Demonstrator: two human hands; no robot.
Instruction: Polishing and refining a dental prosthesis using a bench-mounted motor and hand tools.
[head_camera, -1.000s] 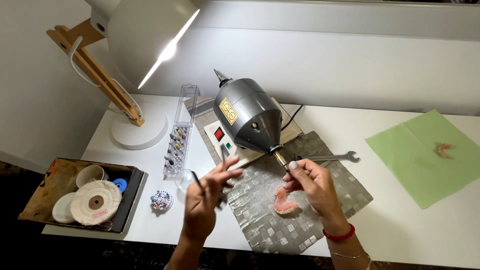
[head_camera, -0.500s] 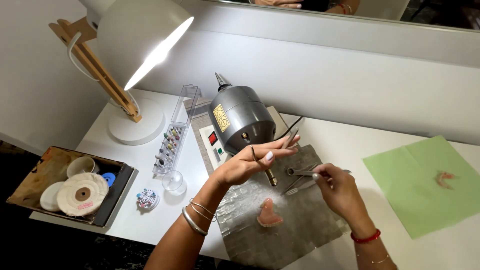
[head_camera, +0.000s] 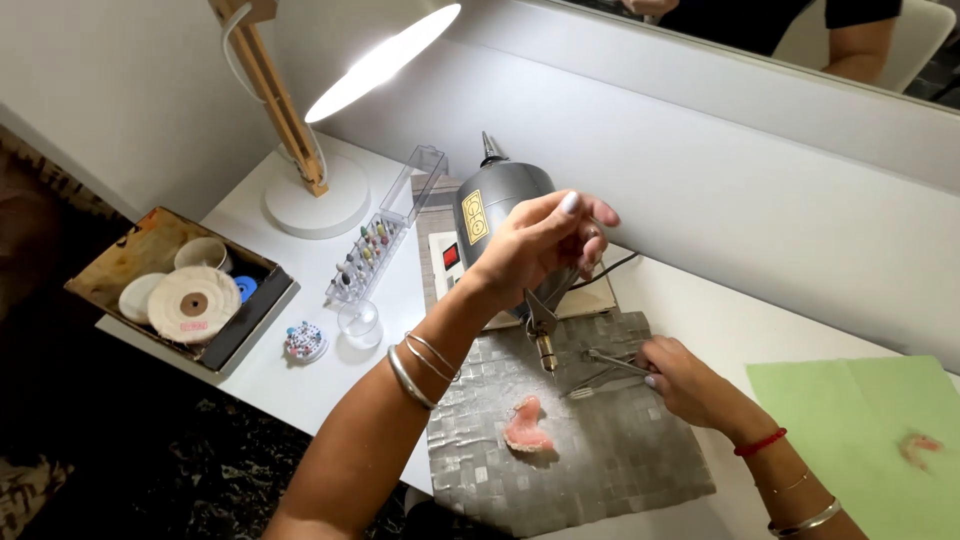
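Head view: the left hand (head_camera: 540, 245) hovers, fingers loosely curled and holding nothing, at the grey bullet-shaped polishing motor (head_camera: 500, 215), above its brass spindle chuck (head_camera: 546, 350). The right hand (head_camera: 690, 380) grips a thin metal spanner (head_camera: 610, 362) flat on the silver tiled mat (head_camera: 590, 450), beside the chuck. A pink denture piece (head_camera: 527, 428) lies on the mat, close before the spindle

We see the left hand (head_camera: 535, 245) raised over the grey bullet-shaped polishing motor (head_camera: 497, 215), fingers curled near its brass spindle (head_camera: 546, 350). The right hand (head_camera: 690, 385) grips a slim metal wrench (head_camera: 612, 363) on the grey woven mat (head_camera: 620, 450). A pink denture piece (head_camera: 527, 428) lies nearby on the mat.
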